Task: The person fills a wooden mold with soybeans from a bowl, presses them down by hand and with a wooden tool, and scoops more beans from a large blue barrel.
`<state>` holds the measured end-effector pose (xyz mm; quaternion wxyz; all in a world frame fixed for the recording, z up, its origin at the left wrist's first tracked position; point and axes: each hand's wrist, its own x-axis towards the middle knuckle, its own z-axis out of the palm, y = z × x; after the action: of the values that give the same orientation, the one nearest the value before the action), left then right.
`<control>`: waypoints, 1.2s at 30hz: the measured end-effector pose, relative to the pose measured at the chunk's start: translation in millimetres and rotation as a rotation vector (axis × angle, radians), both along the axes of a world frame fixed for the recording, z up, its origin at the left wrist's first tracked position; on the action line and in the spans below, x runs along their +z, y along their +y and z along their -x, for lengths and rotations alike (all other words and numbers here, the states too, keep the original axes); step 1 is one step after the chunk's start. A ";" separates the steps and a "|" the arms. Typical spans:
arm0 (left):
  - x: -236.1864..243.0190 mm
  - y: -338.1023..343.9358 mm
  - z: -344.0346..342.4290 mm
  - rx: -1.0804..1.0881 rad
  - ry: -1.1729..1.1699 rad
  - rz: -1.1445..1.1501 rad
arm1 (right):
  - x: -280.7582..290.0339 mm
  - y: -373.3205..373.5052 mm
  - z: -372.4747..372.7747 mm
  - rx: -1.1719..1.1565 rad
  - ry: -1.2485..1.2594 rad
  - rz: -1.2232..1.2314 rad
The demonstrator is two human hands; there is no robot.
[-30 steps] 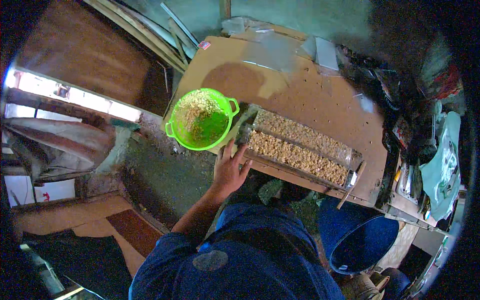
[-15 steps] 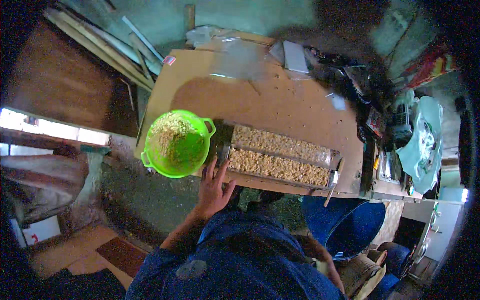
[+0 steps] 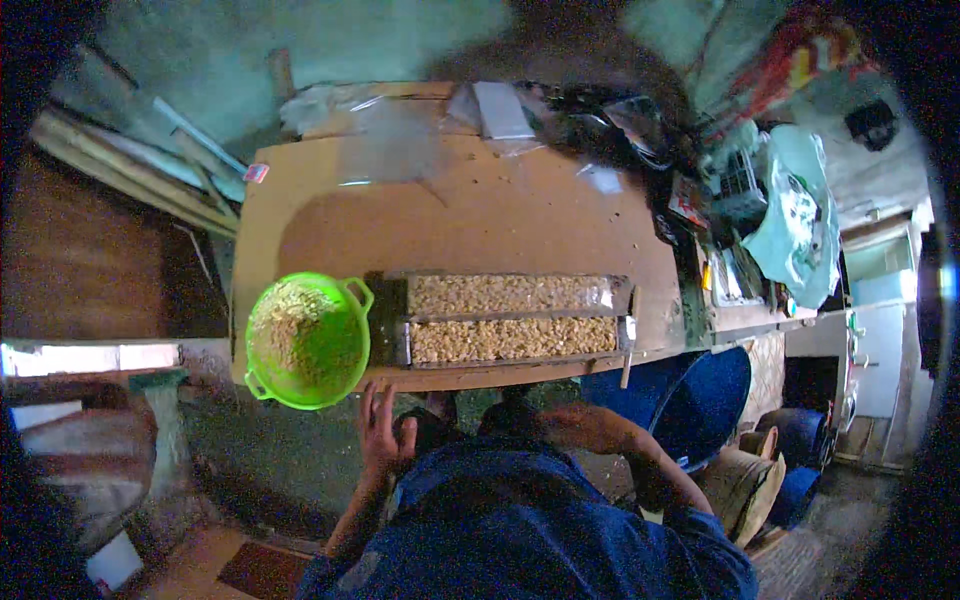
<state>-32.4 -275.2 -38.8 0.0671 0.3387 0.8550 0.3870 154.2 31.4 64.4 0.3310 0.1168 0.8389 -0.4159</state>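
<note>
My left hand (image 3: 385, 432) is off the front edge of the table, below the green bowl, with its fingers apart and nothing in them. My right hand (image 3: 585, 430) hangs in front of my body, pointing left; its fingers are dark and blurred, so their state is unclear. The bright green plastic bowl (image 3: 356, 350) has two loop handles, sits at the table's front left and holds pale, grain-like bits. To its right lies a long, low tray (image 3: 406, 340), split lengthwise into two rows filled with similar chunky pale bits. Neither hand touches the bowl or tray.
The brown tabletop (image 3: 470, 215) carries clear plastic sheets (image 3: 385, 150) at the back. A thin stick (image 3: 630, 335) lies by the tray's right end, jutting past the edge. Below right stands a blue barrel (image 3: 700, 400). Dark clutter and a pale plastic bag (image 3: 800, 220) are at right.
My left hand has come away from the tray's left end and back off the table edge. My right hand has risen into sight in front of my body. The view has shifted.
</note>
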 end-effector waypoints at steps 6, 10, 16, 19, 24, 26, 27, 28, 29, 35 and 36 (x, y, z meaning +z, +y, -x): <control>33.9 23.6 -12.6 0.119 0.043 0.019 | 7.3 19.9 -18.6 0.076 -0.159 0.073; 59.1 53.6 -23.1 0.136 0.148 0.089 | 18.0 71.9 -44.8 0.004 -0.156 -0.014; 81.7 115.6 -46.2 0.110 0.221 0.058 | -4.0 172.3 -124.0 -0.413 0.217 -0.120; 102.1 148.7 -62.5 0.063 0.212 0.159 | -9.1 223.1 -150.9 -0.733 0.334 -0.228; 122.5 196.7 -80.8 0.005 0.251 0.212 | -50.5 311.8 -197.9 -1.119 0.643 -0.409; 134.2 210.1 -88.7 0.011 0.263 0.260 | -45.1 342.1 -197.9 -1.161 0.570 -0.676; 134.0 214.2 -91.2 0.020 0.262 0.270 | -44.8 356.6 -197.5 -1.247 0.626 -0.674; 134.4 215.8 -93.8 0.029 0.262 0.279 | -58.6 377.5 -202.4 -1.230 0.640 -0.763; 133.9 220.3 -95.7 0.032 0.259 0.284 | -81.4 403.6 -214.3 -1.213 0.649 -0.860; 135.4 229.1 -108.4 0.042 0.273 0.313 | -110.5 495.9 -192.9 -1.187 0.564 -1.097; 135.2 229.0 -110.0 0.050 0.275 0.320 | -108.4 503.9 -185.2 -1.156 0.538 -1.157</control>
<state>77.7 -46.2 96.4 -0.0068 0.3521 0.9148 0.1978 339.3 535.3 -44.0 -0.2542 0.5734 0.7778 -0.0395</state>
